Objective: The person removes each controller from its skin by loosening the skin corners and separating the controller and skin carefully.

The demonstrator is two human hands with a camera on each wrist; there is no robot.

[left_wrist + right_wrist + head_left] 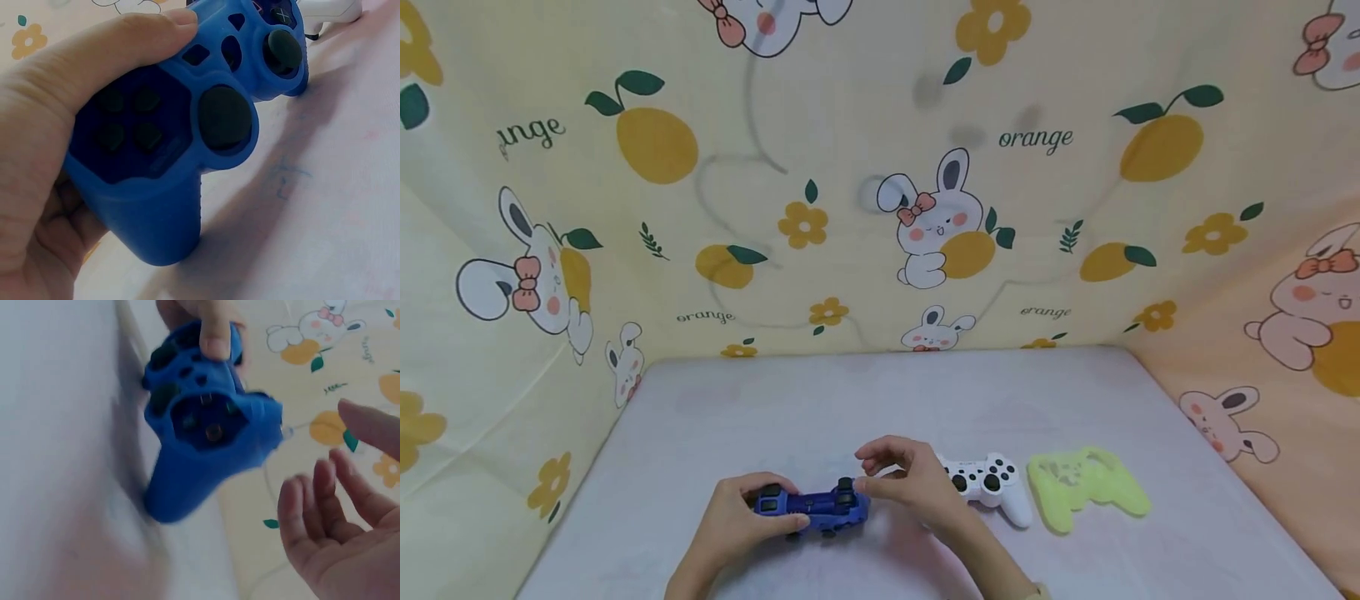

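Observation:
A game controller in a blue silicone cover [820, 505] is held a little above the table by my left hand [733, 517]. In the left wrist view the thumb lies across the top of the blue cover [156, 212], near the middle holes, and the other fingers are behind the grip, mostly hidden. Black thumbsticks and buttons show through the cover's openings. My right hand [917, 483] is beside the controller's right end. In the right wrist view that hand [344, 519] has loosely bent fingers, apart from the blue cover [187, 469], with nothing in them.
To the right, a white game controller [1013, 500] lies on the table, partly hidden behind my right hand. Beside it is a yellow-green silicone controller cover [1082, 483], lying flat. Patterned cloth [850, 292] with rabbits and oranges rises around the pale tabletop [880, 400].

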